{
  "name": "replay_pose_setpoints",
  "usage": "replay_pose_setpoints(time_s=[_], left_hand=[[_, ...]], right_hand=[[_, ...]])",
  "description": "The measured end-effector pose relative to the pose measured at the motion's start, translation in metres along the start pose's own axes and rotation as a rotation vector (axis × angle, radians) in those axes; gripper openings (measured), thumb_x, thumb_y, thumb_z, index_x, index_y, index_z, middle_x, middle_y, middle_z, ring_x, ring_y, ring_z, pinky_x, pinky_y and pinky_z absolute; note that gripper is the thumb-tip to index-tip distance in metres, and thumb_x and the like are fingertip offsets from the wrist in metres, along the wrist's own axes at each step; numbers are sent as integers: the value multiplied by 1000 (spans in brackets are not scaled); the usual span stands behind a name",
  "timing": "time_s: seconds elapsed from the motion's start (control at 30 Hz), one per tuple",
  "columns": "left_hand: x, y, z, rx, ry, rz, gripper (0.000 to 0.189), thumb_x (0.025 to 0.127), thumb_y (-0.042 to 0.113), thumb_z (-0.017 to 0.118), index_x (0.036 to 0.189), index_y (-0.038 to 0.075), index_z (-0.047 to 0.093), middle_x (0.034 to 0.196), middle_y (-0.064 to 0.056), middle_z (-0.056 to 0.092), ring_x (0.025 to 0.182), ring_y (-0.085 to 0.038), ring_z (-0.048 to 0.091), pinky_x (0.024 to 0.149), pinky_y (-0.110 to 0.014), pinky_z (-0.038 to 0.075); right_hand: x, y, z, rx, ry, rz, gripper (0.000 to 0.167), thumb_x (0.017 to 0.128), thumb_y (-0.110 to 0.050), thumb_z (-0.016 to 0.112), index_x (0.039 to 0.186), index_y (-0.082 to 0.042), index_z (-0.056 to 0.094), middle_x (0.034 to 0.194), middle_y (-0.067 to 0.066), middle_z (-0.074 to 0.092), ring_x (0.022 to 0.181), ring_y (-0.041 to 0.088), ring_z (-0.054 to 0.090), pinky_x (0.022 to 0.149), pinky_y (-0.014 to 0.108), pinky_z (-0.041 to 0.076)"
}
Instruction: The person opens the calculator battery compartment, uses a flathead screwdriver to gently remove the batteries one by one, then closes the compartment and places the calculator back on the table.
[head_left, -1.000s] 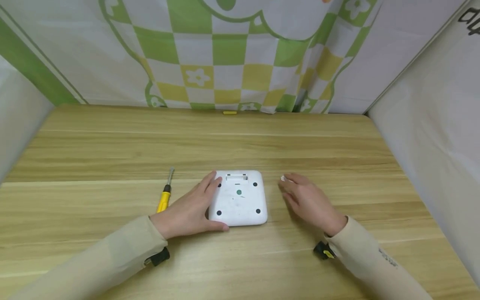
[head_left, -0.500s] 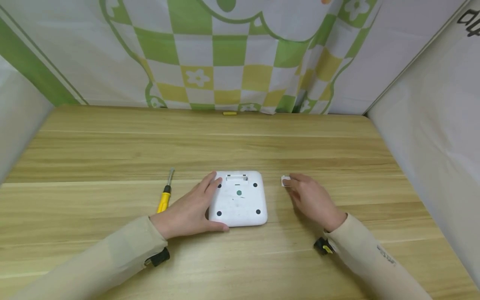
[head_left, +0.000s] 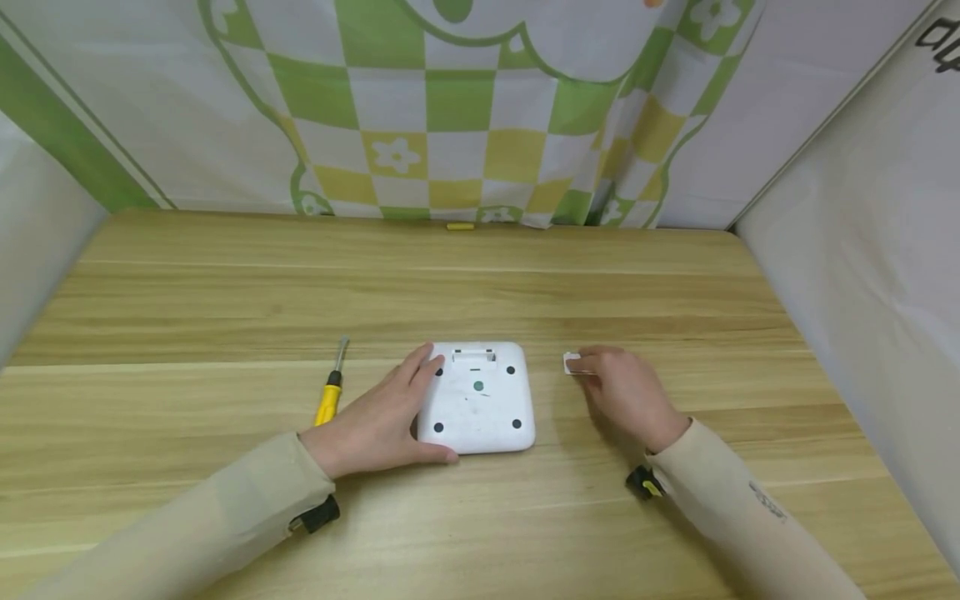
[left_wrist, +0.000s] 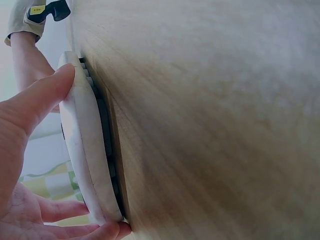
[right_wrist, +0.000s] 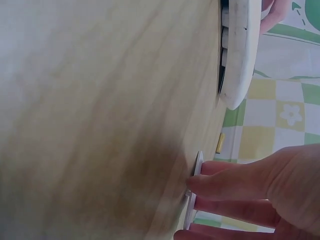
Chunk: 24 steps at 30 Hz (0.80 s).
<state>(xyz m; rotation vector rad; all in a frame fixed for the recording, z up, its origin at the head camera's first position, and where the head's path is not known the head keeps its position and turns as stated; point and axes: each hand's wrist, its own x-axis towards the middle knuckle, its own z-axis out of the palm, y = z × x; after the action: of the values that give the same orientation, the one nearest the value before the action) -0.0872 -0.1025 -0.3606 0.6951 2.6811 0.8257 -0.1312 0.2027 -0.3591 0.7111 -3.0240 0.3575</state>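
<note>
A white calculator (head_left: 480, 408) lies face down on the table, keys underneath. Its battery compartment (head_left: 474, 356) is uncovered at the far end. My left hand (head_left: 378, 417) grips the calculator from its left side, thumb on the near edge and fingers at the far left corner. In the left wrist view, dark keys (left_wrist: 105, 125) show below the white casing. To the right of the calculator, my right hand (head_left: 626, 396) pinches a small white battery cover (head_left: 572, 363) just above or on the table; the fingers partly hide it. In the right wrist view the thumb presses against the thin cover (right_wrist: 190, 210).
A yellow-handled screwdriver (head_left: 328, 400) lies left of the left hand, tip pointing away. At the table's far edge is a small yellow piece (head_left: 460, 226), in front of a green, yellow and white checked curtain (head_left: 457, 100). White fabric walls stand on both sides.
The white cover, mostly hidden by the right fingers a second ago, now shows more, pinched between thumb and fingers. The left hand and calculator have stayed put.
</note>
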Motion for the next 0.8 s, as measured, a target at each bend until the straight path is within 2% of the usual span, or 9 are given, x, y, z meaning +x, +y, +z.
replay_pose_setpoints(time_s=[0.43,0.8], left_hand=[[0,-1,0,-3,-3,3,110,71,48,82,148,-5,24,156,-25,14,141,-40,27,112,-49,31],[0,-1,0,-5,-10,1,110,71,48,81,148,-4,23,157,-25,13,140,-40,28,112,-50,31]], right_hand=[[3,3,-3,-39,33,-21,16,82,-2,72,96,-8,76,101,15,71,89,32,68,75,46,56],[8,-5,-8,-21,11,-1,16,88,-13,69,102,-14,76,103,11,70,87,26,69,70,42,56]])
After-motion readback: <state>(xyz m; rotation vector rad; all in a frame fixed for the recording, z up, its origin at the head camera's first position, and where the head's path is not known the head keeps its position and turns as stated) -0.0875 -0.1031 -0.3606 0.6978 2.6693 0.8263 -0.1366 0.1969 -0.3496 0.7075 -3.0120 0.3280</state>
